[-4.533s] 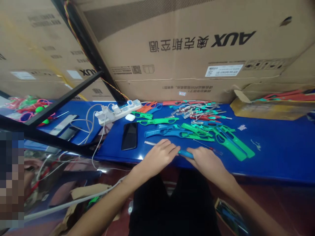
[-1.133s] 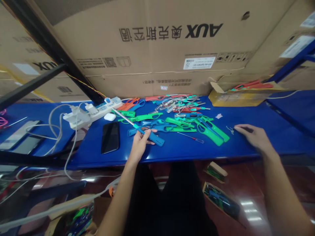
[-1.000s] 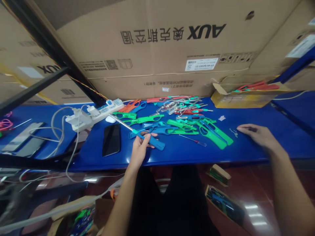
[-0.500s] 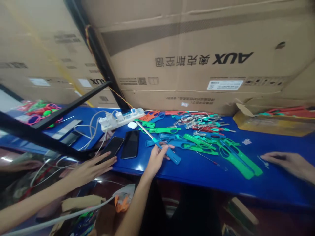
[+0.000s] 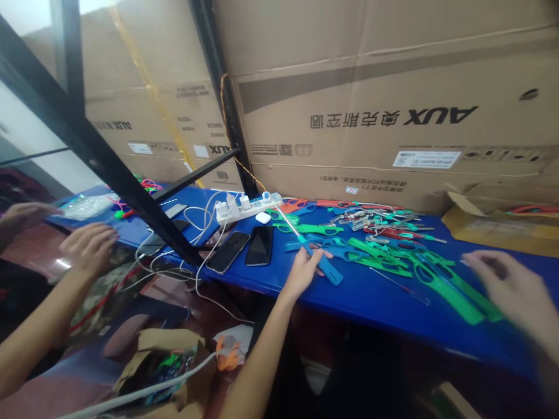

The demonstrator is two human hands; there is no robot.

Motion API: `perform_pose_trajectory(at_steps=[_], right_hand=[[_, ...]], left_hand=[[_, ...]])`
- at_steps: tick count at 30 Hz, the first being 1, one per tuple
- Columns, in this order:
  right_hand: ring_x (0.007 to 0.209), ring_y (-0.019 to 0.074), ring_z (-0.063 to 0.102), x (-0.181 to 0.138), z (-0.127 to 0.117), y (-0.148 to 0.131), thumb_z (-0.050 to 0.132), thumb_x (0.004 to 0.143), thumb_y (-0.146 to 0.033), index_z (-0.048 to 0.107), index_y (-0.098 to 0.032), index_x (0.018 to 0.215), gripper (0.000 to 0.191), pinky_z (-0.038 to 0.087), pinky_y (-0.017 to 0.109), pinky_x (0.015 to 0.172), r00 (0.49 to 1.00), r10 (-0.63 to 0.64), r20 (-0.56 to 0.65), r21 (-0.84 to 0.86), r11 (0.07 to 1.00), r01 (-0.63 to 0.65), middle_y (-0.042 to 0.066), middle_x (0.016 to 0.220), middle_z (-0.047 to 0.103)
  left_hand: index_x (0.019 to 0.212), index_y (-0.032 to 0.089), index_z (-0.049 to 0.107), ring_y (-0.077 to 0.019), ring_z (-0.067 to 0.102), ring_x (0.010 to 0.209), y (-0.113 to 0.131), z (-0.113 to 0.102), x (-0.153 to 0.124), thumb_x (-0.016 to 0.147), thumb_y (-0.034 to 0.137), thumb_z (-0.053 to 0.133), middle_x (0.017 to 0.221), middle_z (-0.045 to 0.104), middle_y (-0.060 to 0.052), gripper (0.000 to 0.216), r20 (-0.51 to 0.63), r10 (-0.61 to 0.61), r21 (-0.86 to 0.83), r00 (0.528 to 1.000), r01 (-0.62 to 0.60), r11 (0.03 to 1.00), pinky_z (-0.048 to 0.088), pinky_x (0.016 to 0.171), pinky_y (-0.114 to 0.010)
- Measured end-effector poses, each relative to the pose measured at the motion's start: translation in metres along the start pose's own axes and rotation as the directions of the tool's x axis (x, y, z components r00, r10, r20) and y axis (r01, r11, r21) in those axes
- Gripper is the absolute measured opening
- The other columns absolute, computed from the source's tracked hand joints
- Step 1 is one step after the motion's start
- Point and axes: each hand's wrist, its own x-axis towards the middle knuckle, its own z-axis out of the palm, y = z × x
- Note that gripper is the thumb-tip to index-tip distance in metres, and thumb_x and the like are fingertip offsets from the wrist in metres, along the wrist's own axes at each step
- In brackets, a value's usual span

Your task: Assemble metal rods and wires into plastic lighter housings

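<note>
1. Power strip [image 5: 250,209] is toward the back of the desk [image 5: 275,274], plugs in it.
2. Left hand [image 5: 307,269] has a blue lighter [image 5: 330,272] gripped, in front of the strip and a bit right, metal rod pointing back at it.
3. Right hand [image 5: 509,282] is way right of the strip, near some green handles [image 5: 457,302], fingers bent; too blurry to tell if it's holding anything.
4. Two black phones [image 5: 259,245] lie just in front of the strip.
</note>
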Motion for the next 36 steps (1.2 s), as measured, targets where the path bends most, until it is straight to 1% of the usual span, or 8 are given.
perform_pose_trajectory(at_steps=[1,5,9,14,18,23,30,36], right_hand=[[0.059,0.0267,0.062,-0.021,0.016,-0.018,0.073,0.059,-0.075,0.064,-0.027,0.069,0.050,0.048,0.042,0.057,0.997,0.027,0.078,0.174,0.984,-0.040,0.016,0.071,0.071],[0.058,0.0215,0.062,-0.095,0.088,-0.068,0.066,0.072,-0.073,0.066,-0.023,0.079,0.050,0.052,0.036,0.059,0.946,-0.077,0.315,0.349,0.936,-0.040,0.008,0.070,0.071],[0.065,0.0187,0.063,-0.120,0.131,-0.080,0.063,0.081,-0.062,0.068,-0.021,0.085,0.041,0.051,0.031,0.062,0.873,-0.179,0.454,0.442,0.896,-0.046,0.006,0.078,0.073],[0.066,0.0151,0.055,-0.116,0.132,-0.076,0.063,0.087,-0.046,0.072,-0.021,0.085,0.027,0.044,0.029,0.064,0.855,-0.245,0.458,0.451,0.893,0.015,0.003,0.079,0.068],[0.068,0.0145,0.049,-0.115,0.130,-0.077,0.065,0.085,-0.034,0.074,-0.021,0.081,0.017,0.040,0.030,0.065,0.854,-0.297,0.427,0.433,0.896,0.095,0.003,0.084,0.065],[0.067,0.0139,0.047,-0.115,0.132,-0.075,0.064,0.082,-0.026,0.074,-0.021,0.079,0.011,0.040,0.029,0.066,0.863,-0.314,0.397,0.406,0.903,0.142,0.001,0.078,0.058],[0.065,0.0135,0.047,-0.118,0.134,-0.073,0.064,0.083,-0.023,0.073,-0.021,0.079,0.010,0.042,0.028,0.065,0.854,-0.346,0.388,0.383,0.904,0.192,0.000,0.077,0.056],[0.069,0.0154,0.050,-0.123,0.135,-0.077,0.060,0.090,-0.027,0.071,-0.022,0.083,0.014,0.043,0.029,0.069,0.849,-0.363,0.385,0.357,0.907,0.226,0.002,0.083,0.058]], left_hand=[[0.100,0.018,0.056,-0.0191,0.072,0.075,-0.001,0.000,0.000,0.085,0.058,0.070,0.099,0.079,-0.013,0.046,-0.005,0.009,0.006,1.000,-0.009,1.000,0.056,0.053,-0.025],[0.100,0.018,0.055,-0.0174,0.070,0.071,-0.005,-0.002,0.001,0.086,0.055,0.071,0.098,0.079,-0.012,0.043,-0.018,0.030,0.028,0.999,-0.029,0.999,0.055,0.051,-0.024],[0.102,0.017,0.056,-0.0178,0.072,0.073,-0.006,-0.003,0.002,0.087,0.053,0.070,0.101,0.079,-0.012,0.041,-0.016,0.033,0.046,0.999,-0.032,0.998,0.056,0.053,-0.024],[0.102,0.016,0.056,-0.0193,0.073,0.076,-0.005,-0.004,0.003,0.086,0.053,0.071,0.101,0.079,-0.012,0.043,-0.001,0.038,0.054,0.999,-0.038,0.998,0.056,0.054,-0.024],[0.101,0.016,0.056,-0.0187,0.072,0.073,-0.005,-0.004,0.003,0.085,0.053,0.072,0.100,0.079,-0.012,0.043,-0.010,0.049,0.058,0.999,-0.048,0.997,0.057,0.054,-0.025],[0.098,0.016,0.058,-0.0195,0.072,0.075,-0.003,-0.003,0.004,0.084,0.054,0.073,0.099,0.079,-0.012,0.043,-0.009,0.058,0.062,0.998,-0.058,0.996,0.057,0.055,-0.026],[0.096,0.017,0.057,-0.0194,0.072,0.072,-0.003,-0.002,0.004,0.081,0.057,0.074,0.096,0.079,-0.011,0.046,-0.015,0.052,0.060,0.999,-0.051,0.997,0.056,0.053,-0.025],[0.098,0.016,0.056,-0.0174,0.070,0.068,-0.003,-0.003,0.003,0.084,0.055,0.072,0.096,0.079,-0.011,0.044,-0.038,0.040,0.062,0.999,-0.037,0.997,0.056,0.052,-0.025]])
